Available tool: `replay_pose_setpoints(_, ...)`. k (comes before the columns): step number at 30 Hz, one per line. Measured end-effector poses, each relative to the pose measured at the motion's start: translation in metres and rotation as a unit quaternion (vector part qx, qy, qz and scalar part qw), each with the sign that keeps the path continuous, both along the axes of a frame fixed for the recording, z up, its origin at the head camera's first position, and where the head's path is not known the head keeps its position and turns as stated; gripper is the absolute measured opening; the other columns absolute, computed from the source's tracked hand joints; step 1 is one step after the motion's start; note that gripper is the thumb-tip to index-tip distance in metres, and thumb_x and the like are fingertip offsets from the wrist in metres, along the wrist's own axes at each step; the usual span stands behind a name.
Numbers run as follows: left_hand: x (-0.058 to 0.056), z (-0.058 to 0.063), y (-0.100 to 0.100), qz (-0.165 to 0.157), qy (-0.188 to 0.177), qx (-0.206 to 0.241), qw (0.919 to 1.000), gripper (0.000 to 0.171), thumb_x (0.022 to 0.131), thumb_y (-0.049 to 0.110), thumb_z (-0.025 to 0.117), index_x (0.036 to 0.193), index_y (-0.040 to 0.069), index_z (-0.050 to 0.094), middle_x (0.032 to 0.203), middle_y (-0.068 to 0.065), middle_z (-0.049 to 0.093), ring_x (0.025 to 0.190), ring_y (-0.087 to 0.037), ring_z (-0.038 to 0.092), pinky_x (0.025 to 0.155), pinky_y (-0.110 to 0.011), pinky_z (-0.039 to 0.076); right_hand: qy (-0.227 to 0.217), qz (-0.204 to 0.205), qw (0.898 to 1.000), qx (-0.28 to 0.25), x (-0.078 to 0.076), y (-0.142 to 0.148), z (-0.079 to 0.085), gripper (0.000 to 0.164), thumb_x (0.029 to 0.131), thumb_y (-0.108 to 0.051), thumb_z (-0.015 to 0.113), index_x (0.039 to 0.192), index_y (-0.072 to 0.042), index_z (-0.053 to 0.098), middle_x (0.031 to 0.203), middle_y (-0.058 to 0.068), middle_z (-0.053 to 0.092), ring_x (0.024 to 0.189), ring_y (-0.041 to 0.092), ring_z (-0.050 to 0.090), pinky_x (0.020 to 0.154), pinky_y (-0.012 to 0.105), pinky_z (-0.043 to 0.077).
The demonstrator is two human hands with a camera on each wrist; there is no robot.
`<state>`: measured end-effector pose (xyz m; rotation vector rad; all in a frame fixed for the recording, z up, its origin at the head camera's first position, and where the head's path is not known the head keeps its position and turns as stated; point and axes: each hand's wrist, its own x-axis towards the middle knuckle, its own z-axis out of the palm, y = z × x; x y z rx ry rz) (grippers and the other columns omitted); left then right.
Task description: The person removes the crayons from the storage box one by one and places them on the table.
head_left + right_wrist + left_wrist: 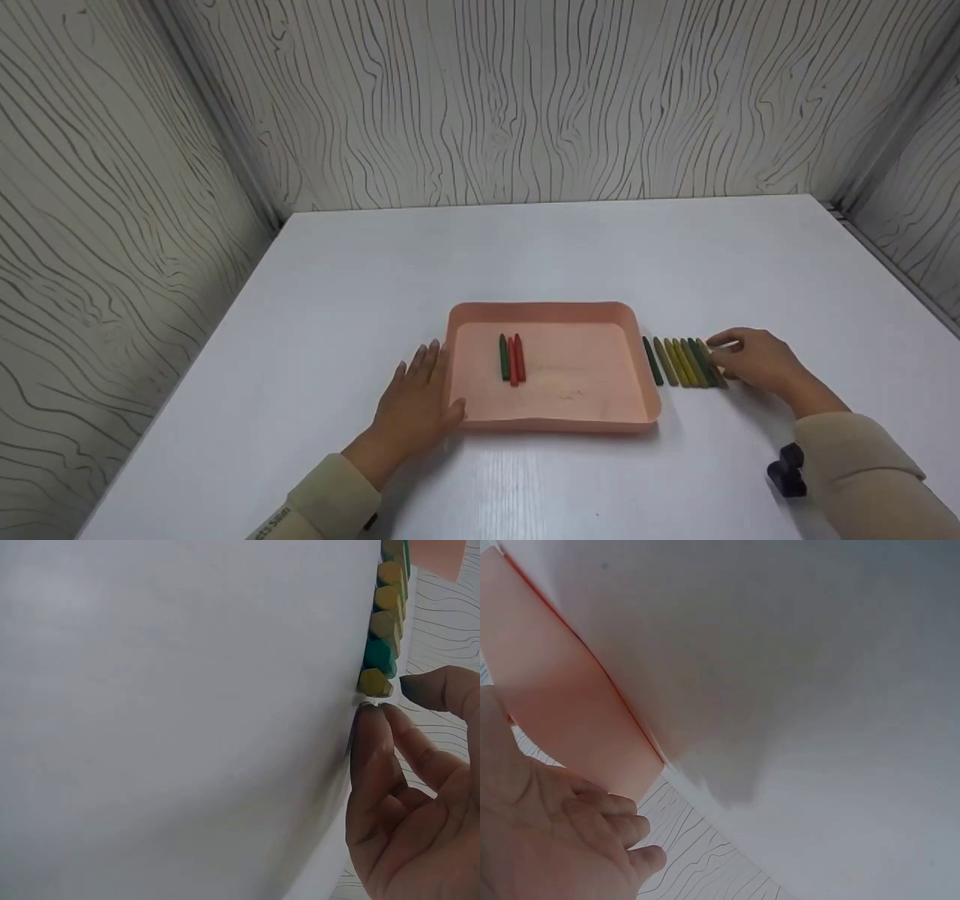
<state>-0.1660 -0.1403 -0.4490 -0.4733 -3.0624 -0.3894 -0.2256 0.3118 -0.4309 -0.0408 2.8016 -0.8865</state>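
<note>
A pink tray stands on the white table with a green crayon and two red crayons lying in it. My left hand rests against the tray's left side, its fingers extended and the thumb at the near left corner. Just right of the tray, several green, yellow and olive crayons lie side by side in a row. At the row's right end is my right hand, thumb and fingertips around the end crayon. The right wrist view shows a gap between thumb and fingers, without a clear pinch.
The white table reaches back to a wood-grain patterned wall, with similar panels at left and right. A small black object is beside the right sleeve.
</note>
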Motion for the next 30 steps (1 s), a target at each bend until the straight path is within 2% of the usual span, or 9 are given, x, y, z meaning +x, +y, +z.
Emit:
replay_pose_setpoints(4,0.0,0.0,0.0,-0.001,0.004,-0.003,1.0,0.073,0.093,0.039,0.051,0.147,-0.004,0.026,0.153,-0.021,0.024,0.141,-0.035,0.021,0.11,-0.052,0.019,0.011,-0.014,1.0,0.023,0.001,-0.001,0.005,0.055,0.093,-0.034,0.053,0.125,0.01,0.051,0.119,0.037,0.052,0.096,0.042,0.059,0.074,0.046,0.05)
replay_pose_setpoints(8,0.001,0.001,0.0,-0.001,0.003,-0.008,1.0,0.073,0.093,0.039,0.05,0.147,-0.004,0.026,0.153,-0.021,0.024,0.141,-0.035,0.021,0.11,-0.052,0.019,0.035,-0.026,0.997,0.056,0.001,-0.002,0.009,0.069,0.093,-0.049,0.051,0.125,0.012,0.05,0.121,0.038,0.05,0.108,0.053,0.049,0.083,0.057,0.044)
replay_pose_setpoints(13,0.002,0.003,0.001,0.0,0.001,-0.015,0.9999,0.072,0.094,0.039,0.049,0.147,-0.004,0.027,0.153,-0.02,0.024,0.141,-0.034,0.02,0.11,-0.051,0.02,0.062,-0.045,0.992,0.102,0.0,-0.001,0.014,0.084,0.09,-0.064,0.043,0.13,0.009,0.046,0.125,0.037,0.048,0.11,0.053,0.047,0.08,0.061,0.042)
replay_pose_setpoints(18,0.002,0.003,0.001,-0.001,0.005,-0.014,0.9999,0.072,0.094,0.039,0.049,0.147,-0.004,0.026,0.153,-0.02,0.024,0.141,-0.034,0.02,0.11,-0.051,0.019,0.106,-0.084,0.98,0.146,0.001,-0.005,0.018,0.094,0.083,-0.075,0.041,0.132,0.005,0.048,0.12,0.034,0.053,0.098,0.051,0.053,0.07,0.066,0.038)
replay_pose_setpoints(23,0.002,0.003,0.0,-0.005,0.005,-0.009,0.9999,0.072,0.094,0.038,0.05,0.147,-0.004,0.026,0.153,-0.021,0.024,0.141,-0.034,0.021,0.11,-0.052,0.019,0.155,-0.107,0.969,0.163,0.001,-0.015,0.026,0.096,0.08,-0.077,0.043,0.129,0.006,0.051,0.115,0.034,0.055,0.089,0.051,0.054,0.068,0.066,0.038)
replay_pose_setpoints(30,0.002,0.002,0.0,-0.003,0.009,-0.013,0.9999,0.072,0.094,0.039,0.05,0.147,-0.004,0.026,0.153,-0.02,0.025,0.141,-0.034,0.021,0.11,-0.051,0.02,0.187,-0.108,0.961,0.172,-0.004,-0.035,0.039,0.097,0.08,-0.078,0.042,0.129,0.005,0.051,0.119,0.035,0.052,0.094,0.052,0.052,0.07,0.066,0.039)
